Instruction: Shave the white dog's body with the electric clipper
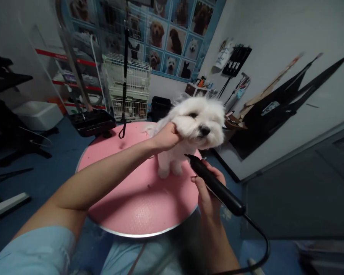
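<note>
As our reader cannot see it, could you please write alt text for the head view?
A white dog is on a round pink table, a person's left hand holding its cheek; the right hand points a black corded clipper towards it.

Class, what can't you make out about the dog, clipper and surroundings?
In the head view:
Fingertips of the left hand: hidden in the fur of the dog.
Dog's hind paws: hidden behind its front.
Cord from the clipper: cut off by the bottom edge.
Badge on the black apron: too small to read.

The head camera looks forward and down at a nearby dog (190,128).
</note>
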The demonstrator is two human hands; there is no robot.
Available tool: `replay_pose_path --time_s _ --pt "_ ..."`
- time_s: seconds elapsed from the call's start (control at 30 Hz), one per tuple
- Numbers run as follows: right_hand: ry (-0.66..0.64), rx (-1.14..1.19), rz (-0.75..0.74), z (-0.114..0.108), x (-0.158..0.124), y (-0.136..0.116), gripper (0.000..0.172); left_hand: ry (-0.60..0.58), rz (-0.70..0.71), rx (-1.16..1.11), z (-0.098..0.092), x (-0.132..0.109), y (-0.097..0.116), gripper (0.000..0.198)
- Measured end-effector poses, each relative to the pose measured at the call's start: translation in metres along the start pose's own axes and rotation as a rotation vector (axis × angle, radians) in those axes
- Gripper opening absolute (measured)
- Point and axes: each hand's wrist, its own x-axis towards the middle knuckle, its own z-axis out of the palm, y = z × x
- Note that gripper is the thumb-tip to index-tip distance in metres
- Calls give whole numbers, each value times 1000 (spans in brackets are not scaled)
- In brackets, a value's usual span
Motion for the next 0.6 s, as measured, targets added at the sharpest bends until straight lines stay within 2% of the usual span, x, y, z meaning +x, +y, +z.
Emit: replay_pose_path --time_s 0.1,0.23,0.3,0.4,0.47,0.5,0.6 --pt "-4 -50 -116 8 23 -6 39 -55 1 28 7 1 5 17" --pt "-63 -141 -163 13 53 -6 37 -72 12 72 5 5 10 14" --pt "-81 -108 -183 8 51 -1 38 -90 7 98 3 7 11 13" --pt "-30 -23 -125 -1 29 8 50 -131 -11 118 1 8 12 8" --pt "-12 37 12 -1 6 14 55 -139 -38 123 0 7 13 10" --pt "-47 78 124 0 -7 17 59 -143 -57 130 0 6 13 13" --pt "-281 234 671 6 -48 21 73 -114 -86 144 -3 5 12 24"
